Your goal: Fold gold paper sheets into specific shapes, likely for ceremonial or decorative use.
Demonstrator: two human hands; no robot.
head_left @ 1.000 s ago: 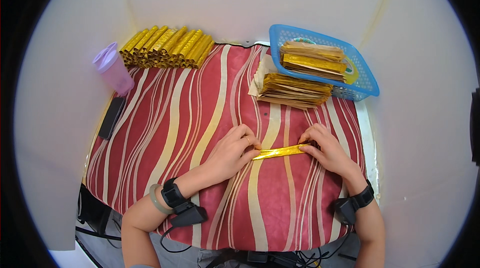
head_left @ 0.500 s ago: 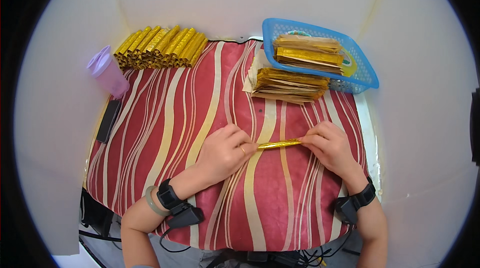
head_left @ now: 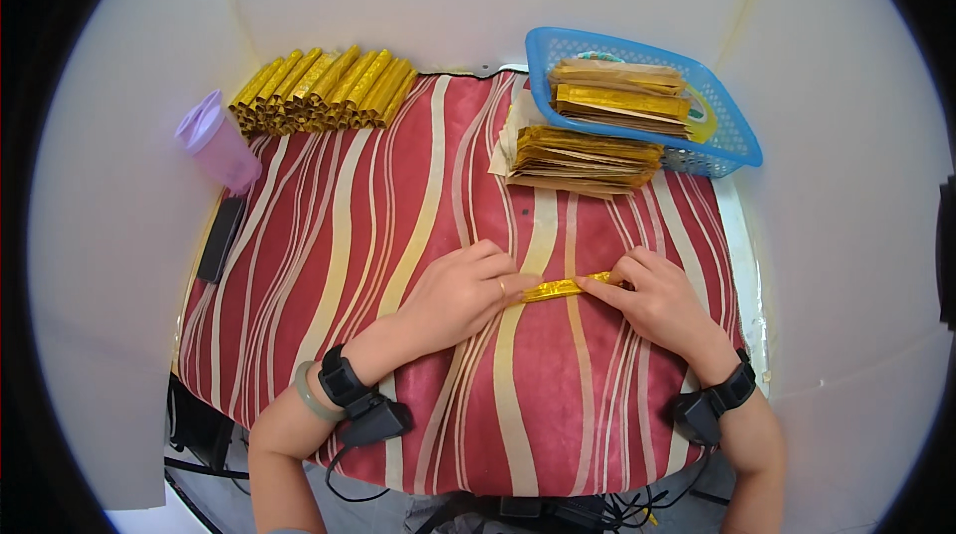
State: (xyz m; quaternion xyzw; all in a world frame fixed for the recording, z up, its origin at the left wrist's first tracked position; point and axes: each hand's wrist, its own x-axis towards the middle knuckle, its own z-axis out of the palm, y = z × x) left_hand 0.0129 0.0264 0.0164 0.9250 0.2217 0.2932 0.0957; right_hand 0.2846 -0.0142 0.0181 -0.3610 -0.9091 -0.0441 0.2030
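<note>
A narrow gold foil paper roll (head_left: 553,290) lies crosswise between my hands, just above the striped red cloth (head_left: 448,434) or resting on it; I cannot tell which. Its left end is pinched in the fingers of my left hand (head_left: 463,287), which wears a ring. My right hand (head_left: 652,300) grips the other end, thumb along the front and fingers behind. Fingers cover both ends of the roll. Beyond my right hand sits a stack of gold foil paper sheets (head_left: 583,161) with tan edges.
A blue plastic basket (head_left: 737,141) holding more foil sheets stands at the back right. Many finished-looking gold rolls (head_left: 324,91) are piled at the back left. Near them are a lilac lidded cup (head_left: 221,151) and a black flat object (head_left: 221,240). Pale walls enclose the table.
My right thumb and fingers have slid inward along the roll. The roll now looks wider and flatter, with more of its face showing. The view has shifted slightly.
</note>
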